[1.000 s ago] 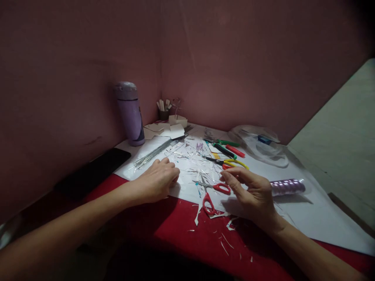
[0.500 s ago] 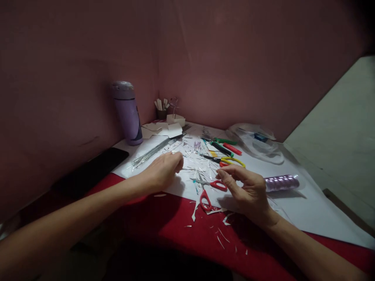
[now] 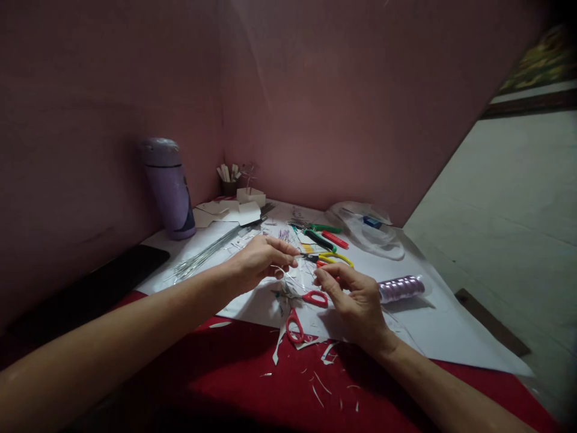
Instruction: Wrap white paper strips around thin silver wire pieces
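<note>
Close together, the left hand's (image 3: 265,258) thumb and forefinger point right; whether they pinch anything is too fine to tell. Just below them a thin pale strand (image 3: 285,272) curves in a loop, then slants down to the right, toward the gap between the hands. The right hand (image 3: 354,300) faces it, thumb and forefinger bent close and aimed left; I cannot tell if it grips the strand's other end.

Under that gap lie red-handled scissors (image 3: 315,299), blades to the left, one loop to the right and the other toward the near edge. Past the fingertips, yellow-handled scissors (image 3: 336,258) lie crosswise, also pointing left. Beyond, green-handled pliers (image 3: 321,241) and a red tool (image 3: 335,239) slope down to the right.

Beside the right hand, a purple spool (image 3: 402,288) lies on its side, its long axis nearly crosswise, the right end tipped slightly away. Left of the left hand, a bundle of wires (image 3: 207,249) runs from near left to far right across the white sheet (image 3: 451,331). Behind it stands a purple bottle (image 3: 167,195).
</note>
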The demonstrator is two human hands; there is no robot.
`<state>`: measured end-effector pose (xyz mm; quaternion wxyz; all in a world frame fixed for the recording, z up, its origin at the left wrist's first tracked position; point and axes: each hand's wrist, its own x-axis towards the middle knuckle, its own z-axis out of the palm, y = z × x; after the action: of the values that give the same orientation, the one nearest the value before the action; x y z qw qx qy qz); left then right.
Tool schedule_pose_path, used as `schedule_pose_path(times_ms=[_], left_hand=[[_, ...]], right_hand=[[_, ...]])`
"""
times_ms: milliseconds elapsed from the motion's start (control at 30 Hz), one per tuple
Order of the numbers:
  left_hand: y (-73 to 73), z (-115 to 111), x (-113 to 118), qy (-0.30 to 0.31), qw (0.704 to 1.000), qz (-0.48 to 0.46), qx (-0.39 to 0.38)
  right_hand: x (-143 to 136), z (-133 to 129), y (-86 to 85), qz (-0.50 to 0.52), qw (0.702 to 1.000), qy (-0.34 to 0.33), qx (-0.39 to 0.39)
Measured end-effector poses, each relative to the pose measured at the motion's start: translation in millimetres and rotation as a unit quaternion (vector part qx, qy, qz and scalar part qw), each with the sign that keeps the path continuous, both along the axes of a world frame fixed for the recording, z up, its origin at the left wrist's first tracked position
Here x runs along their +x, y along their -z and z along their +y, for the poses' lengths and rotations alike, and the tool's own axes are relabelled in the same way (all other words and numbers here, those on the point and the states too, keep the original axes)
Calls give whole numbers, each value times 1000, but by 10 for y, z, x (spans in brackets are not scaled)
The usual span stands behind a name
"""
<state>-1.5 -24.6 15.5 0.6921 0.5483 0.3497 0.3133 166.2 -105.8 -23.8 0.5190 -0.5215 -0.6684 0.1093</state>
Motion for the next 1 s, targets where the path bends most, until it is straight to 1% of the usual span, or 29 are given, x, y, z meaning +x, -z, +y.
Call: schedule_pose_path(times_ms=[133,233,367,433,633,867,1000], left_hand=[[106,14,-13,-11,1000,-6,-11],[203,-22,-32,-4,999,-24,-31],[276,-94,-31,8,1000,-12,-9],[281,-123,-21,14,1000,-8,4],[259,-151,-14,38,999,-13,7],[251,-150,-31,36,999,-21,13],[237,-167,-39,47,999,-23,1]], right_hand=[[-2,11,7,0,1000,7,-12],[-1,19,16,0,1000,4,-15],[-1,25,35,-18,1000,-19,-18],[-4,25,50,-23,999,-25,-18],[-17,21,79,-45,998,-29,-23],[-25,10,54,-62,996,-60,-36],[-23,7,42,-67,995,-65,-33]])
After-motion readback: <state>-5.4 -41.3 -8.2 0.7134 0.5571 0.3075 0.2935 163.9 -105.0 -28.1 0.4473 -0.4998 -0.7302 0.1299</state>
